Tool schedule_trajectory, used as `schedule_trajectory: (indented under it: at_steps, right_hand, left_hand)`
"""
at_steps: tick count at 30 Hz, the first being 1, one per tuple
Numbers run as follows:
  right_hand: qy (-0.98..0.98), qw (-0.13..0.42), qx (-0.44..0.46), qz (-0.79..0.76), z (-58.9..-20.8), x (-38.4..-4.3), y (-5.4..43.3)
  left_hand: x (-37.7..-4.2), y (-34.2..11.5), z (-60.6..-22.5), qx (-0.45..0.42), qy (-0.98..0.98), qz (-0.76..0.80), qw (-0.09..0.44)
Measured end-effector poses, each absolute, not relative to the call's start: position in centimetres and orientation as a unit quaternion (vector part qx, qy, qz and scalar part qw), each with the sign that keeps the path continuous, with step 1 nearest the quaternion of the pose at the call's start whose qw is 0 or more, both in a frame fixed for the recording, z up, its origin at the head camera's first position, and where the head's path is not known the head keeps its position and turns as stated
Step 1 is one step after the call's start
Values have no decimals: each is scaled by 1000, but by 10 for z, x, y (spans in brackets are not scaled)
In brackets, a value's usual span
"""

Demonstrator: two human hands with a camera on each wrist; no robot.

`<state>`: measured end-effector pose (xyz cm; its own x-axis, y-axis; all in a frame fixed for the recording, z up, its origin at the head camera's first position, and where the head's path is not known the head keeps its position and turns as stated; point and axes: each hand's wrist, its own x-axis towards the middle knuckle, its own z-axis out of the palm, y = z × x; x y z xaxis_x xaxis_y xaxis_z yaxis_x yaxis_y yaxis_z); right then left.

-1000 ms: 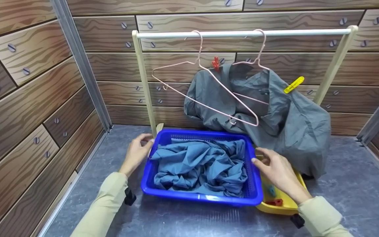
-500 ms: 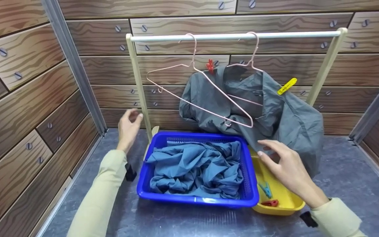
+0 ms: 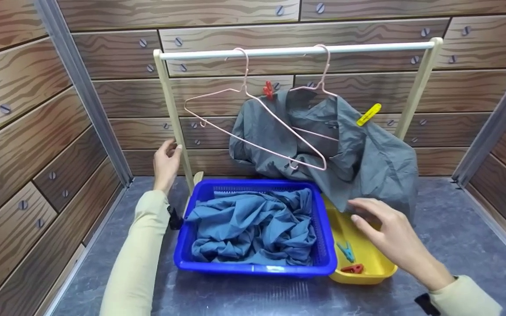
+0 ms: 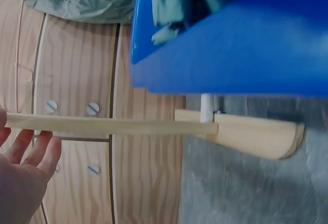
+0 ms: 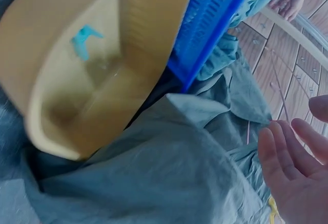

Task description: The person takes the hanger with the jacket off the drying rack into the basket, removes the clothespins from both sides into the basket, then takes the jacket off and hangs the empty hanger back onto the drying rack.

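My left hand (image 3: 166,164) is at the left post (image 4: 113,125) of a small clothes rack, thumb on one side and fingers on the other. Loosely bent and holding nothing, my right hand (image 3: 395,232) hovers over a yellow tub (image 3: 384,277), beside a grey shirt (image 3: 380,162). That shirt hangs slumped from the right pink hanger (image 3: 323,79), with a red clothespin (image 3: 268,90) and a yellow clothespin (image 3: 369,115) on it. The left hanger (image 3: 279,117) is bare. A blue basket (image 3: 253,268) in front contains crumpled blue cloth (image 3: 253,224).
A teal clothespin (image 3: 346,252) and a dark red clothespin (image 3: 352,268) lie in the tub, which stands against the basket's right side. The rack's wooden foot (image 4: 256,134) rests on the grey tabletop (image 3: 464,228). Wood-patterned walls (image 3: 81,166) enclose the sides and back.
My left hand has left the basket's left rim and moved up to the rack's left post. My right hand has moved off the basket's right rim, rightward over the tub.
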<state>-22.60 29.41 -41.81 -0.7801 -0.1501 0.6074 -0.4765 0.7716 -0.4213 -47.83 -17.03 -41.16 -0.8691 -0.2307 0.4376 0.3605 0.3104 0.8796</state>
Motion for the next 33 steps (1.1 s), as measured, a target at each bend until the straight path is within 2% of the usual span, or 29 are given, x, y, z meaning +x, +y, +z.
schedule_trajectory:
  at_steps: [7, 13, 24, 33]
  right_hand:
    - [-896, 301, 179, 274, -408, -226, 306]
    - [-890, 322, 193, 258, -377, -235, 315]
    - [-899, 352, 150, 211, -315, -282, 347]
    - [-909, 311, 104, 258, -315, -320, 365]
  left_hand:
    - [-482, -175, -409, -39, -788, -554, 267]
    - [-481, -174, -405, -56, -793, -547, 265]
    - [-480, -173, -404, -60, -797, -538, 268]
    - [-480, -173, -403, -52, -811, -513, 277]
